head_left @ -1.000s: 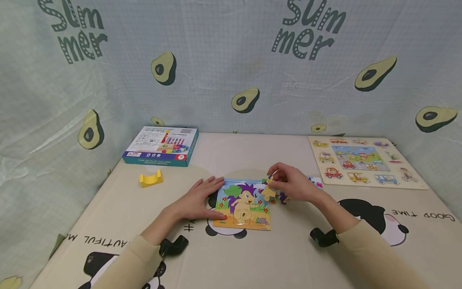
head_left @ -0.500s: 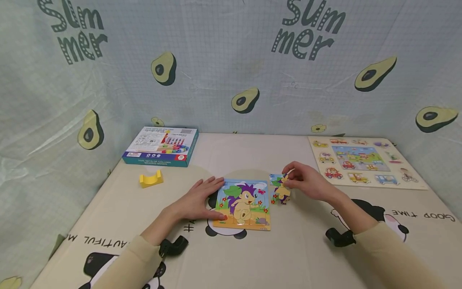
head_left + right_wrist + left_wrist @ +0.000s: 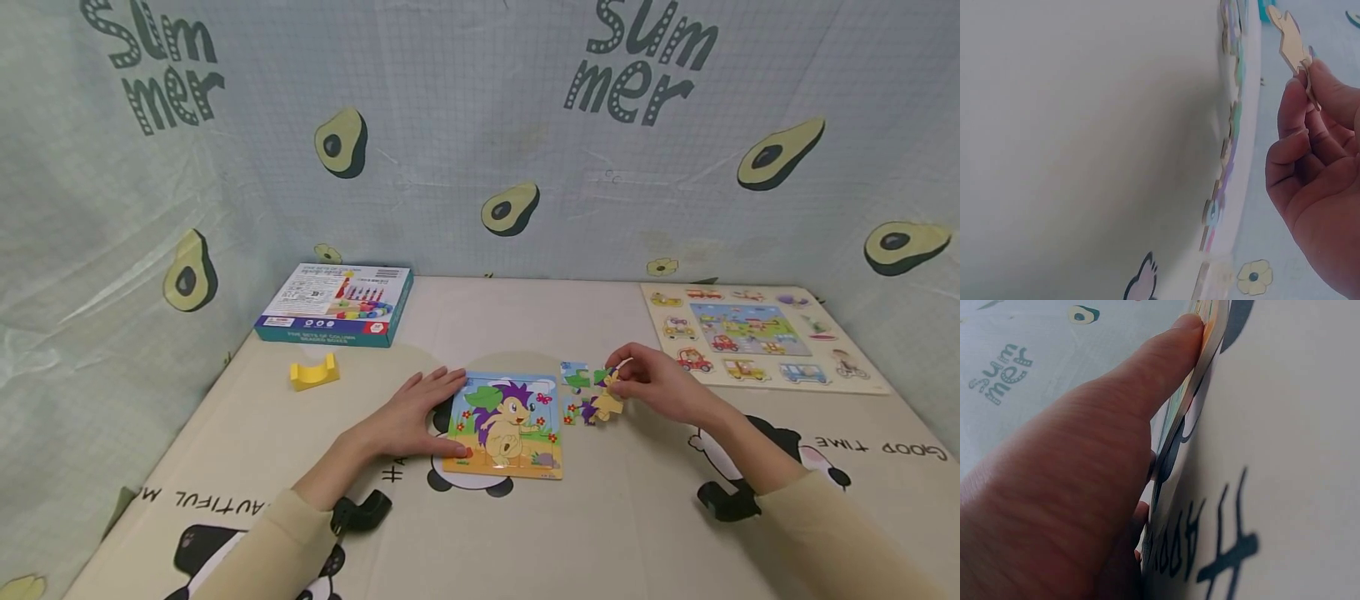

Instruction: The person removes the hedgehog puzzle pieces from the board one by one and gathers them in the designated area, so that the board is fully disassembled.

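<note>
My left hand rests at the left side of the square hedgehog puzzle, fingers spread, with the thumb on its lower left corner. The left wrist view shows the thumb lying on the puzzle's edge. Right of the puzzle, my right hand pinches a tan puzzle piece between thumb and fingers. In the right wrist view this piece is held up, apart from the table. Loose pieces lie beside it, among them a blue and green piece and a flowered piece, partly overlapped in view.
A yellow curved block sits at the left, in front of a boxed bead set. At the right back lies a wooden vehicle puzzle board. Printed cloth hangs behind and beside the table.
My right hand has moved right, away from the puzzle, carrying the tan piece over the loose pieces and past them. My left hand has stayed in place on the puzzle.
</note>
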Demonstrator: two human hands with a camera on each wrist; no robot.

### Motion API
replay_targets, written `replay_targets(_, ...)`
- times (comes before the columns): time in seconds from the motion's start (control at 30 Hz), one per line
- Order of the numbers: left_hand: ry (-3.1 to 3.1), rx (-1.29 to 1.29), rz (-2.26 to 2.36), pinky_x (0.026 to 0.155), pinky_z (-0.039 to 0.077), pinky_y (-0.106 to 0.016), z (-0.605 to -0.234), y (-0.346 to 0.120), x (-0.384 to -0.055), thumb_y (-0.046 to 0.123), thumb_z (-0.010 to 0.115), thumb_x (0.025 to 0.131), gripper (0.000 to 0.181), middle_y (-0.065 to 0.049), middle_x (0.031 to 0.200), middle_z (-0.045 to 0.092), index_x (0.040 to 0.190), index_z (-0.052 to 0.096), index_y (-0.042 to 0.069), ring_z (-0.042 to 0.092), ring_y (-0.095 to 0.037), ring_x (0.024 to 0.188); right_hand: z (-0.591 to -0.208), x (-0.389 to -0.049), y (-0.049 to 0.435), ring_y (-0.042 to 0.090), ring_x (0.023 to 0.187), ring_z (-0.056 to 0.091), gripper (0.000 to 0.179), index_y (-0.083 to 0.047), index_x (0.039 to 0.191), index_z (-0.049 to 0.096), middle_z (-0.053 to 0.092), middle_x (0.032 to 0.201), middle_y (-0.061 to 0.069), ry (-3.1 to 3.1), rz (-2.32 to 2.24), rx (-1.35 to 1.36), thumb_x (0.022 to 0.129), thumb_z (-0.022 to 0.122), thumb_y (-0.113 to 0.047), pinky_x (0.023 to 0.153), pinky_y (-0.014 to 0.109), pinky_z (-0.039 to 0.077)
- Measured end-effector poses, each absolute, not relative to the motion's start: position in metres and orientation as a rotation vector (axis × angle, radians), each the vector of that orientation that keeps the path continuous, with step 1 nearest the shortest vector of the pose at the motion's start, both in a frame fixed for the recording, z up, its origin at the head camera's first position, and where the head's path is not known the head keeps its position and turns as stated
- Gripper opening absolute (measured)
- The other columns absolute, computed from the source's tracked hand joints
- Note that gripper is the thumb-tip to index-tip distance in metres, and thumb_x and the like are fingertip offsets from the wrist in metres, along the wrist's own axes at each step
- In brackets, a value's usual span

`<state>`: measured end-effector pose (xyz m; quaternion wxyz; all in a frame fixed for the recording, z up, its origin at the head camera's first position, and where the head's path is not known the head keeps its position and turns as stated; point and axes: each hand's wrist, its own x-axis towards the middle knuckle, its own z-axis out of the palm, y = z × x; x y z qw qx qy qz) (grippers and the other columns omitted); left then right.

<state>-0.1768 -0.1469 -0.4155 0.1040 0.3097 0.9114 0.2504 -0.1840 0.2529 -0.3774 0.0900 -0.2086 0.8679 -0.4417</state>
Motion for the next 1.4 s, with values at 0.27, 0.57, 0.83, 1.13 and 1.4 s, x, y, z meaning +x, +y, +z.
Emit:
replay_targets(0.27,2.692,0.914,0.731,0.121,0.002,-0.055,-0.415,-0.147,-0.177,0.060,0.077,0.078,0.103,-0.004,0.165,0.028,0.159,0.034,0.012,0.011,-0.029,0.153,-0.380,-0.183,0.264,0.026,0.078,0.059,0.026,0.002,0.116,0.056,0.060,0.088,0.006,2.603,-1.249,-0.597,0.097,0.069,-0.010,0.067,0.026,0.046)
replay_targets(0.57,2.682,0.903,0.732,0.121,0.002,-0.054,-0.414,-0.147,-0.176,0.059,0.077,0.079,0.102,-0.004,0.165,0.027,0.159,0.034,0.012,0.011,-0.029,0.153,-0.386,-0.183,0.269,0.022,0.079,0.059,0.027,0.002,0.118,0.056,0.061,0.089,0.005,2.557,-1.239,-0.581,0.097,0.069,-0.008,0.069,0.025,0.047)
replay_targets(0.83,2.685,0.904,0.726,0.121,0.002,-0.054,-0.416,-0.147,-0.177,0.060,0.077,0.079,0.103,-0.004,0.165,0.027,0.159,0.033,0.012,0.010,-0.028,0.153,-0.389,-0.185,0.270,0.021,0.079,0.060,0.025,0.003,0.118,0.056,0.062,0.088,0.005,2.558,-1.207,-0.562,0.097,0.068,-0.007,0.069,0.026,0.048)
replay_targets(1.13,2.690,0.891,0.721,0.121,0.002,-0.054,-0.414,-0.146,-0.176,0.060,0.077,0.078,0.103,-0.004,0.165,0.027,0.159,0.034,0.013,0.011,-0.028,0.153,-0.390,-0.187,0.271,0.021,0.081,0.057,0.025,0.003,0.117,0.058,0.061,0.089,0.004,2.561,-1.162,-0.566,0.097,0.069,-0.008,0.070,0.024,0.047)
replay_targets(1.4,2.693,0.886,0.718,0.121,0.003,-0.054,-0.413,-0.146,-0.176,0.059,0.078,0.078,0.103,-0.003,0.165,0.027,0.159,0.034,0.013,0.011,-0.028,0.153,-0.391,-0.186,0.269,0.021,0.086,0.052,0.026,0.001,0.116,0.061,0.057,0.092,0.003,2.624,-1.081,-0.577,0.096,0.071,-0.011,0.069,0.025,0.046)
